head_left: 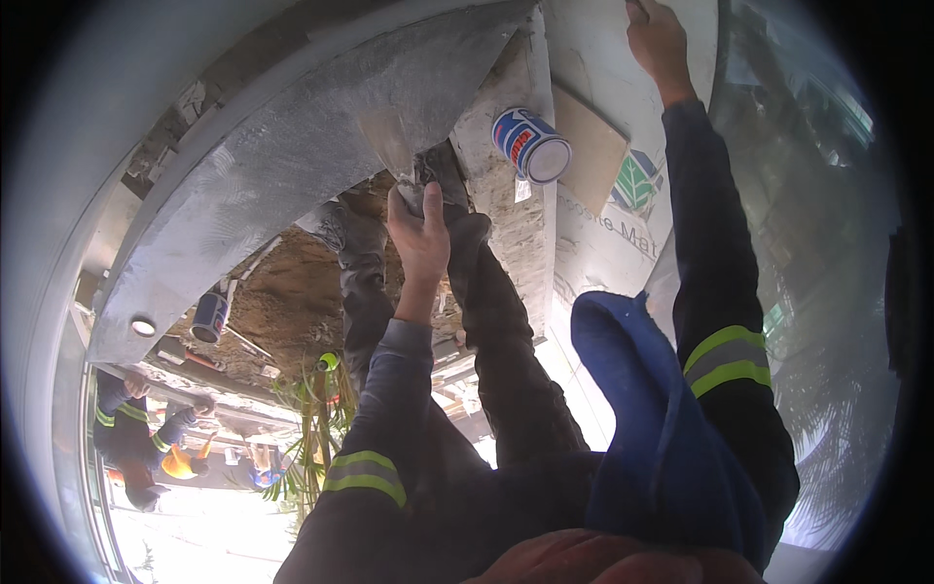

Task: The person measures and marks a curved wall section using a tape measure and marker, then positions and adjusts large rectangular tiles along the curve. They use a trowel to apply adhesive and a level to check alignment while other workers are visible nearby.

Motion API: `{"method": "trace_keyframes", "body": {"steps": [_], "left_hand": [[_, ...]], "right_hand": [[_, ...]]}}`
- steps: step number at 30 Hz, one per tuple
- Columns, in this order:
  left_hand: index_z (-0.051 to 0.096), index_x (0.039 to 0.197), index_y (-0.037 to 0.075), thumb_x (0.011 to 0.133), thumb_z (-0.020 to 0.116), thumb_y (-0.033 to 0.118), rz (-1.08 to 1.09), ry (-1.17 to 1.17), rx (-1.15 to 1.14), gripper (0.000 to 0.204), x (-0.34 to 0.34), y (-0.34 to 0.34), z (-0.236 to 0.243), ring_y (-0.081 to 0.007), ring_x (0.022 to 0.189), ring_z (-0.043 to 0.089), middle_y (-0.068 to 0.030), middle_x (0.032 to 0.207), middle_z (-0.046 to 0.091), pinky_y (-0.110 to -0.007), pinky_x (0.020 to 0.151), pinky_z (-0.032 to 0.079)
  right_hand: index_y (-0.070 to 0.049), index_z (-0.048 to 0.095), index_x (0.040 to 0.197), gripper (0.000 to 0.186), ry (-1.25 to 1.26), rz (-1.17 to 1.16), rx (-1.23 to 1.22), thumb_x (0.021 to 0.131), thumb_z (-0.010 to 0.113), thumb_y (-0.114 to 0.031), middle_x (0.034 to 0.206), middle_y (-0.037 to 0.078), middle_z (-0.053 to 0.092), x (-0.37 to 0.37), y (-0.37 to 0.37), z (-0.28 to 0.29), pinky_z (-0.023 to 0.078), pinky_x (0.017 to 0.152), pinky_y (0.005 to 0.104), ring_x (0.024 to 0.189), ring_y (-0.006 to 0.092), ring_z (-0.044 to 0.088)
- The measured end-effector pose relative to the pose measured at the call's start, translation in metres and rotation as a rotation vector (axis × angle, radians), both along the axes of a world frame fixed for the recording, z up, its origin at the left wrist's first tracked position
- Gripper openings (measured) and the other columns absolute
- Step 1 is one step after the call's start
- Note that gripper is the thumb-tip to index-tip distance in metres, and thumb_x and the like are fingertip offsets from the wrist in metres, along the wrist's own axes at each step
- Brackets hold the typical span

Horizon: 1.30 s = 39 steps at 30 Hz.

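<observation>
My left hand is closed round a flat, scraper-like tool with a wide tan-grey blade. Its blade lies against or just over the smeared grey panel; whether they touch, I cannot tell. At the top edge, my right hand is raised with its fingers curled in a fist. A bit of something dark shows at those fingers, but the picture's rim cuts it off. Between the two arms, a blue and white can with a pale round end rests on the dusty ledge, nearest to my left hand.
A second blue can is at the left, near scattered tools. Long-leaved green plants grow beside my left arm. A tan board leans by a white printed sheet. Co-workers in dark reflective sleeves are at lower left.
</observation>
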<state>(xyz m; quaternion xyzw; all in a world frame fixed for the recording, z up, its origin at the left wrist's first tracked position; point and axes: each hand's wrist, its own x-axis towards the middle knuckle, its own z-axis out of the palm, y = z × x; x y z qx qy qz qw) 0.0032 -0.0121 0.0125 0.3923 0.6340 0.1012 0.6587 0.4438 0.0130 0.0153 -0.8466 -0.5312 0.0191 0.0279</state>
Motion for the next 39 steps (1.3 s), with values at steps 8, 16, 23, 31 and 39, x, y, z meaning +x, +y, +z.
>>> {"method": "trace_keyframes", "body": {"steps": [8,16,23,31,39], "left_hand": [[0.059,0.123,-0.006,0.108,0.053,0.033,-0.145,-0.212,-0.044,0.043,-0.003,0.036,0.152,-0.0078,0.063,0.053,-0.0019,0.08,0.057,-0.024,0.056,0.043],[0.054,0.14,-0.009,0.109,0.05,0.032,-0.356,-0.243,0.116,0.051,0.018,0.068,0.321,-0.0182,0.071,0.064,-0.0131,0.079,0.065,-0.034,0.068,0.051],[0.059,0.136,-0.006,0.109,0.05,0.034,-0.433,-0.087,0.343,0.049,0.013,0.119,0.38,-0.0242,0.075,0.067,-0.0164,0.082,0.07,-0.037,0.072,0.052],[0.065,0.101,0.001,0.108,0.044,0.054,-0.254,-0.5,0.205,0.057,-0.026,0.157,0.479,-0.0109,0.062,0.055,-0.0016,0.074,0.058,-0.028,0.056,0.042],[0.063,0.095,0.001,0.106,0.044,0.059,-0.27,-0.661,0.233,0.062,-0.024,0.14,0.552,-0.0107,0.063,0.054,-0.0029,0.074,0.057,-0.028,0.056,0.042]], "right_hand": [[-0.002,0.048,0.151,0.052,1.486,-1.008,0.266,0.103,0.052,-0.022,0.113,0.004,0.063,-0.206,-0.039,0.178,0.047,0.067,0.0267,0.082,0.0118,0.057],[-0.001,0.048,0.152,0.049,1.303,-0.732,0.305,0.105,0.055,-0.015,0.092,-0.002,0.055,-0.284,-0.006,0.324,0.038,0.057,0.0214,0.072,0.0031,0.045],[0.002,0.05,0.149,0.047,1.234,-0.427,0.184,0.105,0.054,-0.013,0.091,-0.001,0.057,-0.286,-0.017,0.43,0.043,0.066,0.0237,0.074,0.0039,0.047],[0.004,0.058,0.129,0.038,1.537,-0.456,0.666,0.112,0.038,-0.023,0.094,0.009,0.066,-0.284,0.015,0.56,0.046,0.056,0.0255,0.062,0.0121,0.055],[0.0,0.06,0.106,0.033,2.005,-0.56,0.678,0.111,0.047,-0.031,0.079,0.007,0.06,-0.322,0.052,0.612,0.037,0.043,0.0266,0.048,0.0114,0.049]]}}
